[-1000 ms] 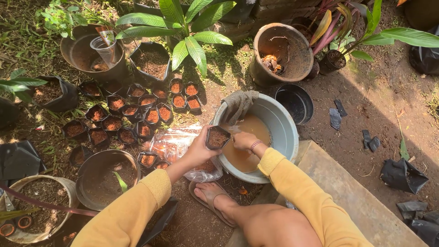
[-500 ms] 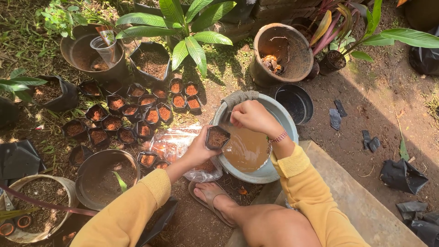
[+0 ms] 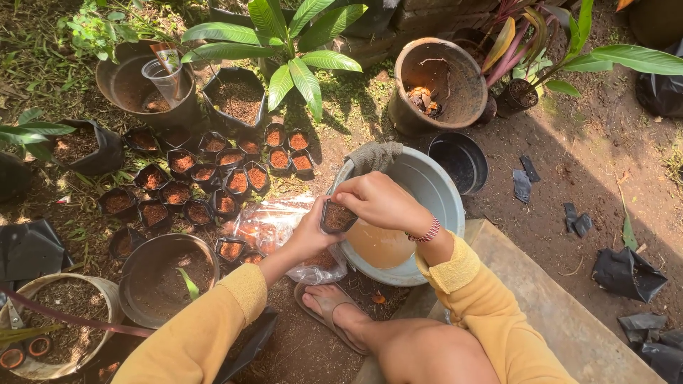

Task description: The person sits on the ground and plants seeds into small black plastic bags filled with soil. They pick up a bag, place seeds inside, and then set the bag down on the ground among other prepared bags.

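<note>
1. The left hand [image 3: 309, 235] is gripping a small black seedling bag [image 3: 337, 217] from below and from its left side, fingers closed round the bag wall. The bag is sitting upright between the two hands, filled with dark soil, directly over the near-left rim of the grey basin [image 3: 434, 192].
2. The right hand [image 3: 377, 201] is resting over the bag from the right, fingertips curled down and pinched at the bag mouth. Whether they are holding a seed or only pressing the soil cannot be told.
3. Judged step: the filled bag is being worked at its top surface, either being seeded or firmed. The next move is likely calling for a steady left grip so the soft wall does not fold, and a light, centred press from the right fingertips.
4. Just below the hands, brownish water is standing in the basin, and a crumpled clear plastic bag [image 3: 274, 231] is lying beneath the left wrist.
5. Left of the left hand, a cluster of filled seedling bags [image 3: 206, 185] is standing upright in rows on the ground.
6. Further left and nearer the body, a round dark pot [image 3: 167, 274] is holding loose soil.
7. Beyond the right hand, a tipped clay pot [image 3: 434, 85] and an empty black pot [image 3: 461, 162] are lying near the basin's far side.
</note>
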